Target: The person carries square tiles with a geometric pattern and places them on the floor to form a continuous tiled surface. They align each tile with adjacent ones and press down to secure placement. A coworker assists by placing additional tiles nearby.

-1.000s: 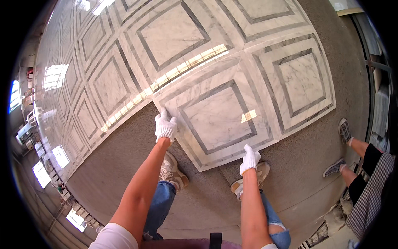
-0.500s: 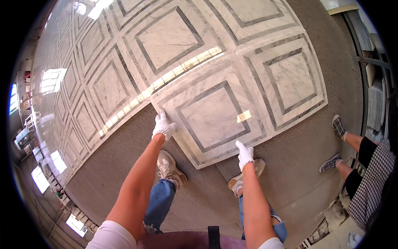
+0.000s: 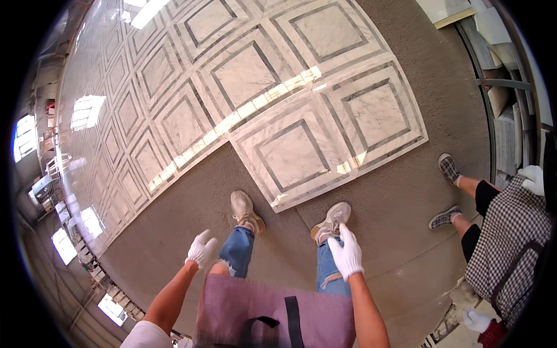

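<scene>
My left hand (image 3: 202, 249), in a white knit glove, hangs empty above the floor beside my left knee, its fingers apart. In a matching glove, my right hand (image 3: 346, 254) is held over my right leg, fingers stretched out, holding nothing. Both are apart from the floor panels. The closest of these is a square white marble panel (image 3: 290, 156) with grey inlaid frames, lying flat just ahead of my shoes. Its far edge meets the larger field of panels (image 3: 245, 75). On its right another inlaid panel (image 3: 380, 110) lies alongside it.
Rough grey-brown floor (image 3: 185, 203) borders the panels. On the right stands a co-worker in a checkered apron (image 3: 510, 226) and checkered shoes. Behind the co-worker, a rack of stone slabs (image 3: 507, 136) runs along the side. My purple apron (image 3: 272, 307) hangs in front of me.
Both my hands have come off the near panel's edges and drawn back toward my body. The view has pulled back, bringing more of my apron and the co-worker's gloved hands into sight.
</scene>
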Action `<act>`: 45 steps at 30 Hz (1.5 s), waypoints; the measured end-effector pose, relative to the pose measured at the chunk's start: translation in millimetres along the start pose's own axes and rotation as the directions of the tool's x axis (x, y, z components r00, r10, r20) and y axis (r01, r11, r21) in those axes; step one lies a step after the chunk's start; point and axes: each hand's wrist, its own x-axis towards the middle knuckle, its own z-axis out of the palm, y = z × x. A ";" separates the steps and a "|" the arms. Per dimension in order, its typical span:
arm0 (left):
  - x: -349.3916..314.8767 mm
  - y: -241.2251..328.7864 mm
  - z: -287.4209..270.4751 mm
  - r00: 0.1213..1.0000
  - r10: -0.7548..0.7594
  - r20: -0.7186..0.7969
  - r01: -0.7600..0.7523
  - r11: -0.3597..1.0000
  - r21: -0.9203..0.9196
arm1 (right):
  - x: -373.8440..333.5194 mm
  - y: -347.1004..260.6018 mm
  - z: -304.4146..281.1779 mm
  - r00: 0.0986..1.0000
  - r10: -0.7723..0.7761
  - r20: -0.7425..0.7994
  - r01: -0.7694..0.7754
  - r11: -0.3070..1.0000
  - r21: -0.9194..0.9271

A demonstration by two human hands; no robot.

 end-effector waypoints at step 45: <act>-224.2 62.7 9.2 0.980 -0.117 -0.159 0.190 0.775 0.603 | -240.0 -10.2 67.6 0.891 0.393 -0.225 -0.452 0.730 -0.512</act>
